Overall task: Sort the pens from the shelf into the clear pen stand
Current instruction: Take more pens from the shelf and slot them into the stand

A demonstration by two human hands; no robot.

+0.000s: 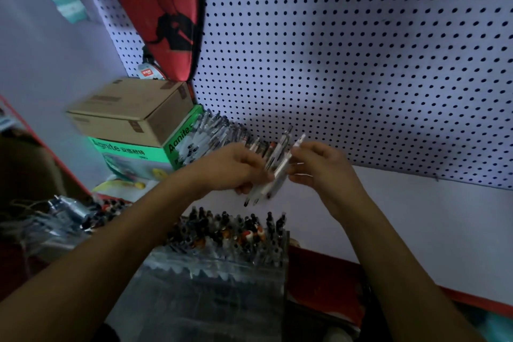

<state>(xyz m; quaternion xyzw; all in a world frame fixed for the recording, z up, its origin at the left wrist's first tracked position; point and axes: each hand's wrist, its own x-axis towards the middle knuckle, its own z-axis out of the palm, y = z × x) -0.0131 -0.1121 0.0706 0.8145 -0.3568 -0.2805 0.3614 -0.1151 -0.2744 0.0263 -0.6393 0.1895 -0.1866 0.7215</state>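
My left hand [236,168] grips a bundle of clear-bodied pens [270,175], tips pointing down and left. My right hand [322,165] pinches one white pen [297,147] at the top of that bundle, next to the left hand. Below both hands stands the clear pen stand [222,266], its back rows packed with several upright pens with dark and orange caps. Behind the hands a heap of loose pens [213,133] lies on the white shelf [416,216] against the pegboard.
A brown cardboard box [133,111] rests on a green box [138,153] at the left. A red racket cover [163,14] hangs on the pegboard wall [361,64]. Bagged items [55,219] lie lower left. The shelf's red edge [458,296] runs along the right.
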